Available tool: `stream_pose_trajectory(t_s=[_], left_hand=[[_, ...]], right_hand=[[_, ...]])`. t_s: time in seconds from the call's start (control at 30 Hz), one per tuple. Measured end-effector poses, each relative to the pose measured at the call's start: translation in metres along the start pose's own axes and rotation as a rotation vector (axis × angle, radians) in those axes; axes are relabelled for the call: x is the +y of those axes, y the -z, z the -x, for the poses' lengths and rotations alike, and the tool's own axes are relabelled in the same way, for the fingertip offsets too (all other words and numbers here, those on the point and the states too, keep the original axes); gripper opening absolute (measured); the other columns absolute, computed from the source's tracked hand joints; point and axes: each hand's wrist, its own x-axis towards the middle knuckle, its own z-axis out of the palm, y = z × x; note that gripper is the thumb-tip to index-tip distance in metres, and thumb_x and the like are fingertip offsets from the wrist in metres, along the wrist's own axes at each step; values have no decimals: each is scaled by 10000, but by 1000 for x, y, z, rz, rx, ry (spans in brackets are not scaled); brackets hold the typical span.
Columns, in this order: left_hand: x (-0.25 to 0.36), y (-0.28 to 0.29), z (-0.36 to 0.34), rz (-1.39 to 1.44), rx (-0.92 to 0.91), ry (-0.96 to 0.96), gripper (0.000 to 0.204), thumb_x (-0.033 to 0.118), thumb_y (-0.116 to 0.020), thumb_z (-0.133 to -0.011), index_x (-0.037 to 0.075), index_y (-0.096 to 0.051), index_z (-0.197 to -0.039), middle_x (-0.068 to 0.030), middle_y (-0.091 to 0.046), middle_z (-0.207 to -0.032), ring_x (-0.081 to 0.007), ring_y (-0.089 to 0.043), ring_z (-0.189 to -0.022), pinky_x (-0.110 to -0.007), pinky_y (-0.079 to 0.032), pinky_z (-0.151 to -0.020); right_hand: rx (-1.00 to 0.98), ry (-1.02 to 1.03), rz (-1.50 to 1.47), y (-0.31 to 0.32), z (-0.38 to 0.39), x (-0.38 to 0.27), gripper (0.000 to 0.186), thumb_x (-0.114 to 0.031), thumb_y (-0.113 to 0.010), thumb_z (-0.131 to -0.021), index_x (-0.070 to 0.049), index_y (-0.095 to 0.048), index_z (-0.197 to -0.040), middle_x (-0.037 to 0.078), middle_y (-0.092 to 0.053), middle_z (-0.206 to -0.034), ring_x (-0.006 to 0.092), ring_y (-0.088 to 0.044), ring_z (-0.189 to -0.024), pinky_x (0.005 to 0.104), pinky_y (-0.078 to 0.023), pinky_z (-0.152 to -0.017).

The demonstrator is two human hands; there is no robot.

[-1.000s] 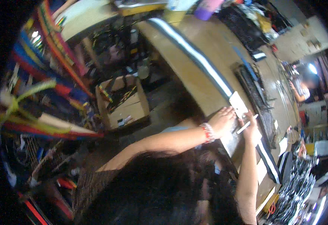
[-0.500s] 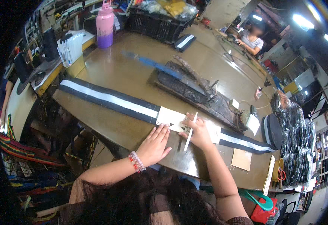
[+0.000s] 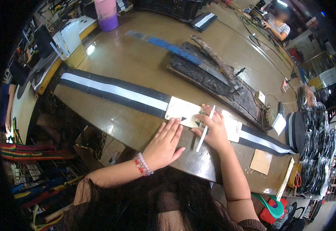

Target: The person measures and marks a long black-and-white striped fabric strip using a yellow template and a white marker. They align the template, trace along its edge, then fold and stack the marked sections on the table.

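A long black strap with a white centre stripe (image 3: 114, 91) lies across the table's near side. Over it sits a cream template card (image 3: 177, 108) with dark marks and small triangular cut-outs. My left hand (image 3: 164, 144), wearing a beaded bracelet, rests flat with its fingertips at the card's near edge, fingers stretched out and holding nothing. My right hand (image 3: 215, 131) has a slim white pen-like stick (image 3: 205, 129) held between its fingers. Its fingertips lie over the card and hide part of the markings. The stick slants down toward the table's near edge.
Beyond the strap lies a dark worn board (image 3: 202, 73) with a metal ruler. A black strap roll (image 3: 294, 131) stands at right, near plastic-wrapped bundles (image 3: 318, 142). A tan card (image 3: 261, 161) lies nearby. Further off are a purple-pink bottle (image 3: 107, 19), a black crate (image 3: 168, 9) and a person (image 3: 277, 25).
The whole view has shifted, so the table sits higher and further right at its far side. Both hands stay at the card in nearly the same pose, the stick still in my right hand.
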Motion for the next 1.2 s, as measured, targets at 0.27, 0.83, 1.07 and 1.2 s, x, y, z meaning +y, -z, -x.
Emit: stream_pose_trajectory(t_s=[0.27,0.83,1.07,1.2], left_hand=[[3,-1,1,-60,-37,31,687,374,-579,-879,-60,-362,-1365,-286,-251,-1464,-422,-232,-1377,-517,-213,-1117],[12,28,-45,-356,-322,-38,576,378,-613,-854,-74,-512,-1198,-276,-552,-1141,-397,-556,-1095,-400,-499,-895],[17,32,-39,-249,-216,-18,665,502,-595,-840,-45,-533,-1212,-298,-529,-1119,-409,-526,-1093,-423,-490,-880],[14,25,-36,-275,-172,-32,680,517,-587,-841,-42,-533,-1225,-309,-517,-1137,-429,-516,-1096,-449,-466,-909]], right_hand=[[-17,30,10,-5,0,0,442,-376,-745,-717,-139,-615,-1067,156,-506,-1326,337,-444,-1257,543,-299,-1043],[-29,-127,22,65,86,77,528,-455,-690,-788,-102,-582,-1166,194,-460,-1370,380,-388,-1307,467,-294,-1099],[17,-133,-36,60,85,76,532,-395,-752,-733,-69,-589,-1121,206,-491,-1324,387,-440,-1245,461,-320,-1073],[145,-150,-71,67,89,74,579,-409,-702,-790,-68,-540,-1229,190,-517,-1287,378,-466,-1217,454,-332,-1056]])
